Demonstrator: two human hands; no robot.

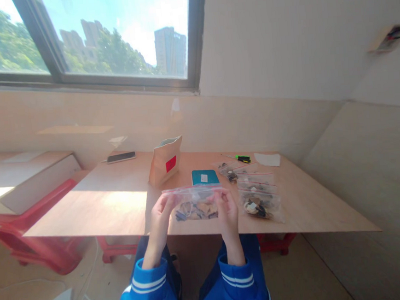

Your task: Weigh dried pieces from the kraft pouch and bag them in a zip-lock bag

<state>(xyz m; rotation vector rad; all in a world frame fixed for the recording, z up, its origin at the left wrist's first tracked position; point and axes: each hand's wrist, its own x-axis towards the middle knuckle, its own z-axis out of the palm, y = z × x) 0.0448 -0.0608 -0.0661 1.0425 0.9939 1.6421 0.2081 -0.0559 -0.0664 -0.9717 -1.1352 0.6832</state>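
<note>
A clear zip bag with brown and dark flat pieces inside hangs between my hands at the table's front edge. My left hand pinches its upper left corner, and my right hand grips the upper right corner. The red-lined zip strip runs level along the top; I cannot tell whether it is sealed. Just behind the bag lies a teal flat case with a white label. To the right of my right hand, several similar zip bags lie overlapping, with dark and pale pieces in them.
A brown paper pouch with a red label stands upright behind my left hand. A phone lies at the back left. At the back right are a green-and-black screwdriver and white paper. A red chair stands left of the table.
</note>
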